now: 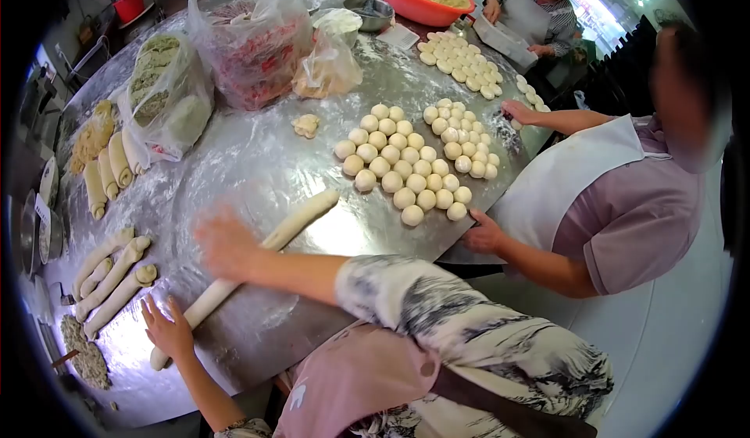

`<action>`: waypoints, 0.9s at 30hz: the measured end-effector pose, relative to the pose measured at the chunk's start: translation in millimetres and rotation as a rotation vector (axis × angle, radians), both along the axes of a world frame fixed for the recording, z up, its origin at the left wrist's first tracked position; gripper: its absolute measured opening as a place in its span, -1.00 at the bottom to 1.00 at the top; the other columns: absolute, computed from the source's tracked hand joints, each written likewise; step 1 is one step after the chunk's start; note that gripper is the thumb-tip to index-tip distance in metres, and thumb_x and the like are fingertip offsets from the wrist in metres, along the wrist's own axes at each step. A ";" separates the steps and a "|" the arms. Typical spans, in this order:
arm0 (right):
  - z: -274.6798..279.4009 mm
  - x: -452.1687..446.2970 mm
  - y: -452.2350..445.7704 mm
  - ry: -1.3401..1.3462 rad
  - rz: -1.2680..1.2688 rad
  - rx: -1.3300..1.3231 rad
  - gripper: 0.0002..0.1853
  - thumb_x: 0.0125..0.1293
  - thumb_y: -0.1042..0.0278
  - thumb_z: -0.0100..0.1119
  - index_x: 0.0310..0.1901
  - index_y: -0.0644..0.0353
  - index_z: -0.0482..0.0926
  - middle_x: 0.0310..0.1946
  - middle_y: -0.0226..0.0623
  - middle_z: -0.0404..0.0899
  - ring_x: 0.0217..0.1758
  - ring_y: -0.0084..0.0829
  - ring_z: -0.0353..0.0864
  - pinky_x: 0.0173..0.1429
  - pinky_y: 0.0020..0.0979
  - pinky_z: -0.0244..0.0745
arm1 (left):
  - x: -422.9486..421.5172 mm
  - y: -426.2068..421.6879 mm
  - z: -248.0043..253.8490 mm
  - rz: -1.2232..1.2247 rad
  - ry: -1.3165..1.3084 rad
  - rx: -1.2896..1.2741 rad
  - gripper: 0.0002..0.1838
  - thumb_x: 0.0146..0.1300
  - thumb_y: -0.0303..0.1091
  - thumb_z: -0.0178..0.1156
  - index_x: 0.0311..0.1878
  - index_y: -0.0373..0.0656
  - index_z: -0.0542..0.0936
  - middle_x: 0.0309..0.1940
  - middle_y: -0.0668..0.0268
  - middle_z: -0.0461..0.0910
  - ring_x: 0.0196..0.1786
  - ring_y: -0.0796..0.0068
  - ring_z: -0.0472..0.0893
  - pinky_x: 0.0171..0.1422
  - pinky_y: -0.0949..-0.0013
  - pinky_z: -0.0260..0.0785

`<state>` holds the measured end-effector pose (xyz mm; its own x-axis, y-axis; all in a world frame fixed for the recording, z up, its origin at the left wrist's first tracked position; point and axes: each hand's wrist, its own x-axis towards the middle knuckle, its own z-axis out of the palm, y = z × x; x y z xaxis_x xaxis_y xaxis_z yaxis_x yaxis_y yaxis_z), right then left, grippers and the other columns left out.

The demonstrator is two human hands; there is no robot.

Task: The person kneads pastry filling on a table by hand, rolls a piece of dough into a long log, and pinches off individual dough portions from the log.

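**Long dough roll lies beneath both arms on metal worktop**

A long dough roll (212, 299) lies slantwise across the worktop (258, 157), passing beneath the person's left hand and right forearm. The left hand (166, 330) reaches across the roll's near end, fingers spread apart. The right hand (225, 243) is blurred beyond the roll; whether its fingers are apart or together, I cannot tell. Contact between either palm and the roll is also unclear.

Left of the left hand lie shorter dough rolls (115, 275), with a heap of filling (84, 352) near them. A small dough lump (305, 126) sits farther up, near a group of dough balls (391, 154). A co-worker's hand (484, 233) is at the worktop's edge, beside those balls.
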<state>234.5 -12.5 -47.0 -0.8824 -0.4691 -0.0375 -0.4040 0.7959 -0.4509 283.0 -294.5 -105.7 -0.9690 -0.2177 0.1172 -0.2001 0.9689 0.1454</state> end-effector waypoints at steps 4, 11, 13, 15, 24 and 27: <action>-45.0 23.9 -69.0 0.097 -0.064 -0.028 -0.22 0.35 -0.18 0.12 0.43 0.26 0.37 0.49 -0.07 0.30 0.63 -0.08 0.08 0.66 0.17 -0.26 | 20.8 6.4 3.2 -0.051 -0.094 0.031 -0.43 0.52 0.03 -0.01 0.40 -0.14 0.46 0.45 0.08 0.40 0.49 0.04 0.36 0.56 -0.18 0.04; -60.8 129.3 -7.7 0.101 0.111 -0.108 -0.16 0.33 -0.21 0.18 0.45 0.30 0.32 0.50 -0.06 0.25 0.63 -0.07 0.07 0.64 0.17 -0.18 | 108.8 -4.2 -4.1 -0.021 -0.050 -0.002 -0.44 0.52 -0.06 0.00 0.47 -0.11 0.39 0.47 0.13 0.37 0.58 -0.04 0.20 0.61 -0.25 -0.13; -61.2 130.7 -8.2 0.061 0.075 -0.063 -0.14 0.33 -0.22 0.17 0.45 0.30 0.31 0.50 -0.06 0.24 0.62 -0.05 0.08 0.63 0.20 -0.18 | 101.0 -13.6 -13.9 0.053 -0.094 -0.027 -0.43 0.51 -0.03 0.02 0.48 -0.07 0.38 0.52 0.20 0.32 0.61 -0.02 0.16 0.62 -0.31 -0.22; -47.3 96.3 -20.3 0.018 0.010 0.112 -0.13 0.33 -0.25 0.15 0.46 0.30 0.30 0.51 -0.06 0.23 0.61 -0.01 0.09 0.62 0.25 -0.18 | 58.6 -21.4 -7.9 0.109 -0.141 -0.090 -0.38 0.48 0.03 0.06 0.49 -0.09 0.37 0.53 0.18 0.31 0.58 0.01 0.24 0.61 -0.29 -0.14; -33.5 50.2 -10.3 -0.046 -0.137 0.085 -0.15 0.34 -0.25 0.14 0.47 0.24 0.29 0.53 -0.06 0.20 0.62 0.04 0.07 0.56 0.42 -0.22 | -0.5 -59.6 -4.9 0.212 -0.186 -0.085 -0.34 0.51 0.21 -0.10 0.48 -0.01 0.42 0.49 0.20 0.36 0.53 0.14 0.32 0.59 -0.20 -0.04; -34.7 112.2 17.5 -0.010 -0.006 0.042 -0.17 0.33 -0.23 0.18 0.46 0.19 0.30 0.53 -0.10 0.20 0.62 0.04 0.07 0.54 0.44 -0.22 | 77.1 -71.2 -16.3 0.068 -0.171 -0.112 -0.40 0.52 0.07 -0.04 0.46 -0.10 0.42 0.46 0.18 0.40 0.54 -0.01 0.27 0.61 -0.16 -0.06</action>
